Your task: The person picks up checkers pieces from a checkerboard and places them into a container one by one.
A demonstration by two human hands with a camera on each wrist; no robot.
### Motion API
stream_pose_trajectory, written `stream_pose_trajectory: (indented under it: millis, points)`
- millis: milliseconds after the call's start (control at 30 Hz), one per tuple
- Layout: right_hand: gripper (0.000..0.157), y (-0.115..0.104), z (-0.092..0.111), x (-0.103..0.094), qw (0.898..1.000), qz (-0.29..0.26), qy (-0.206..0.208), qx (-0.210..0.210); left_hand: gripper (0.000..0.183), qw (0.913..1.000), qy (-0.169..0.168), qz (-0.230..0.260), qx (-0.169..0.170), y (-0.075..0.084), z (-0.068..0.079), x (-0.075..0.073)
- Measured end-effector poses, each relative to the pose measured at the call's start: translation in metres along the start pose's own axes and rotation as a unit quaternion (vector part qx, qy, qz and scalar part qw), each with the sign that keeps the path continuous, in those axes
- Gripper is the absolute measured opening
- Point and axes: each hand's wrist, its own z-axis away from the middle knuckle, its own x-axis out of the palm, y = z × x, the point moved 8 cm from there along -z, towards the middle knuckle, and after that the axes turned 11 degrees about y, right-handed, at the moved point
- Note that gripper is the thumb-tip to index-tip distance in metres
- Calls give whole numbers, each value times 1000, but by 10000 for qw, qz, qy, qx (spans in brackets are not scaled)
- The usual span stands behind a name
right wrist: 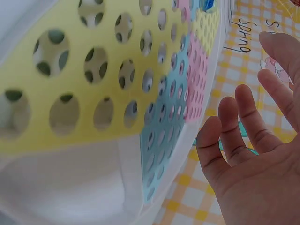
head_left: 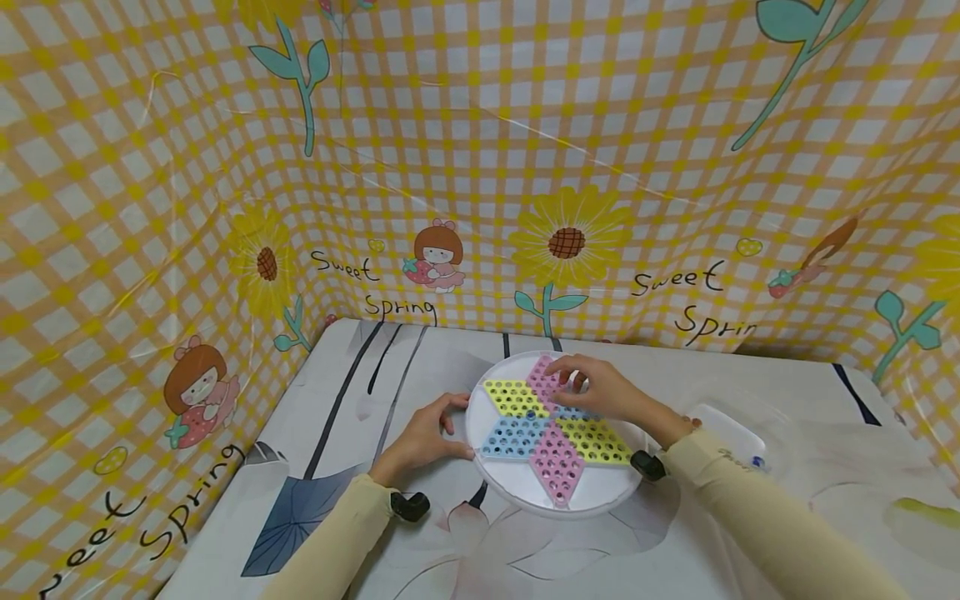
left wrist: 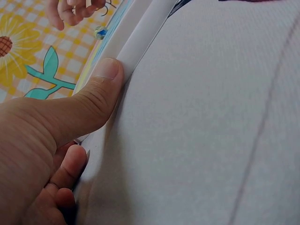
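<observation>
A round white Chinese checkers board (head_left: 510, 483) lies on the table, its star of holes coloured pink, yellow and blue. One glass marble (head_left: 531, 414) sits near the star's middle; it shows blue and yellowish in the left wrist view (left wrist: 100, 32). My left hand (head_left: 423, 433) holds the board's left rim, thumb (left wrist: 105, 77) pressed to the white edge and the other fingers bent beside it. Over the far pink and blue points hovers my right hand (head_left: 600, 387). Its fingers (right wrist: 228, 117) are loosely bent and apart, with nothing between them in the right wrist view.
Right of the board, partly behind the right forearm, is a white tray (head_left: 727, 433) with a blue marble (head_left: 757, 462) at its near end. A flower-patterned cloth (head_left: 420, 367) covers the table. Yellow checked curtain (head_left: 480, 167) hangs along the back and left side.
</observation>
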Motion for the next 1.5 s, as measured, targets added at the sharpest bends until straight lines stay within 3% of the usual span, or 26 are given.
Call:
stream_pose_trajectory:
  millis: [467,700,833,1133,1500]
  points:
    - [39,-9,-4,20,9996,-205,-196,76,78,10000,-12,-70,-5,0,1,0]
    - [39,-4,-3,36,9975,-305,-478,422,76,10000,-17,-35,7,2,0,0]
    - [37,-7,-2,41,9970,-371,-582,353,76,10000,-28,-60,-6,3,0,0]
    - [25,-2,0,47,9944,-146,-759,718,77,9999,20,-16,105,7,0,-1]
    - [15,0,-2,52,9949,-10,-793,628,78,9999,33,-37,91,6,1,-3]
